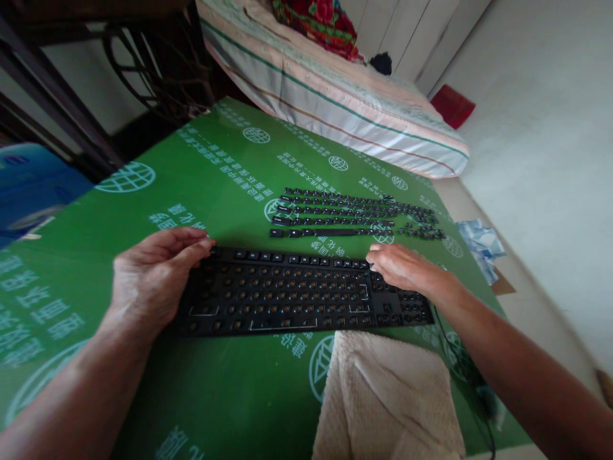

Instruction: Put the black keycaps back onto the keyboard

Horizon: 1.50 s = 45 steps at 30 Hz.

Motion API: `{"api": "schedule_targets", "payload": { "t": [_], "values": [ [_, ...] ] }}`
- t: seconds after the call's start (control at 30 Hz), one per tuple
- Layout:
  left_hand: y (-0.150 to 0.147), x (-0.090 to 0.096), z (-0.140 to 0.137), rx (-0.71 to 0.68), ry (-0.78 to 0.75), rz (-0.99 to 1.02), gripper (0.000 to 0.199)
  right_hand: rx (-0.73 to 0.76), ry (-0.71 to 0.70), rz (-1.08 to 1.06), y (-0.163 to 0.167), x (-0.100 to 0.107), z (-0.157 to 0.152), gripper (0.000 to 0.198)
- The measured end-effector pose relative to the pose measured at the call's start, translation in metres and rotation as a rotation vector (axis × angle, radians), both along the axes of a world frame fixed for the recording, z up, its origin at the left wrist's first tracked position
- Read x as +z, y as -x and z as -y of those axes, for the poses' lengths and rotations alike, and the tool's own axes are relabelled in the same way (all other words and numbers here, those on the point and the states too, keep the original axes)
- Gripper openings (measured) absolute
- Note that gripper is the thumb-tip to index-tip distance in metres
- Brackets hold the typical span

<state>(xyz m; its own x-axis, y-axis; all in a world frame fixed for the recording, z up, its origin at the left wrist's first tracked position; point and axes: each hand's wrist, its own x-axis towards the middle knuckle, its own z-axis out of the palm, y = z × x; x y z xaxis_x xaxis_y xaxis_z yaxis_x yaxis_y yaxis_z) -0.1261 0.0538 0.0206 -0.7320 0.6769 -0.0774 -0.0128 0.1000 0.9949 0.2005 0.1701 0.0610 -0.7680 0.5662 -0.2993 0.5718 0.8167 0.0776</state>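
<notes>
A black keyboard [297,300] lies on the green table. Its top row still carries keycaps, while most of the rows below show bare switch sockets and a few wire stabilizer bars. At the upper left corner my left hand [153,275] is closed, thumb and fingertips pinched on the keyboard's edge near the corner key. My right hand [397,265] is closed too, its fingertips pressed together at the right end of the top row. Whatever sits between those fingertips is hidden. Beyond the keyboard, loose black keycaps [335,220] are laid out in several rows.
A beige cloth [383,399] lies in front of the keyboard on the green table [230,383]. A dark cable [450,351] runs down the right side. Behind stands a bed [335,102]; a blue package [38,185] is at left. A white wall rises at right.
</notes>
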Motion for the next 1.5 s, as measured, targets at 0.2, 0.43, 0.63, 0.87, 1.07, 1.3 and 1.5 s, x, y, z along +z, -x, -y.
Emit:
{"api": "schedule_targets", "payload": {
  "t": [0.2, 0.43, 0.63, 0.87, 1.07, 1.3, 1.5],
  "values": [
    [0.002, -0.001, 0.001, -0.01, 0.017, -0.02, 0.029, -0.125, 0.05, -0.277, -0.015, -0.017, 0.0, 0.024],
    [0.001, -0.003, 0.0, 0.008, -0.021, -0.042, 0.028, -0.109, -0.077, -0.682, -0.034, -0.051, 0.015, 0.02],
    [0.002, -0.005, -0.001, 0.013, -0.023, -0.035, 0.028, -0.096, -0.325, -0.793, -0.033, -0.072, 0.034, 0.022],
    [0.002, -0.005, -0.002, 0.018, -0.007, -0.054, 0.03, -0.173, -0.373, -0.792, -0.027, -0.077, 0.05, 0.029],
    [0.002, -0.005, -0.001, 0.016, -0.014, -0.038, 0.029, -0.231, -0.34, -0.793, -0.028, -0.079, 0.053, 0.032],
    [0.0, -0.001, -0.002, 0.014, -0.012, -0.041, 0.027, -0.236, -0.339, -0.748, -0.027, -0.079, 0.054, 0.032],
    [0.005, -0.007, -0.003, 0.014, -0.007, -0.07, 0.029, -0.277, -0.319, -0.796, -0.026, -0.077, 0.056, 0.032]
  ]
}}
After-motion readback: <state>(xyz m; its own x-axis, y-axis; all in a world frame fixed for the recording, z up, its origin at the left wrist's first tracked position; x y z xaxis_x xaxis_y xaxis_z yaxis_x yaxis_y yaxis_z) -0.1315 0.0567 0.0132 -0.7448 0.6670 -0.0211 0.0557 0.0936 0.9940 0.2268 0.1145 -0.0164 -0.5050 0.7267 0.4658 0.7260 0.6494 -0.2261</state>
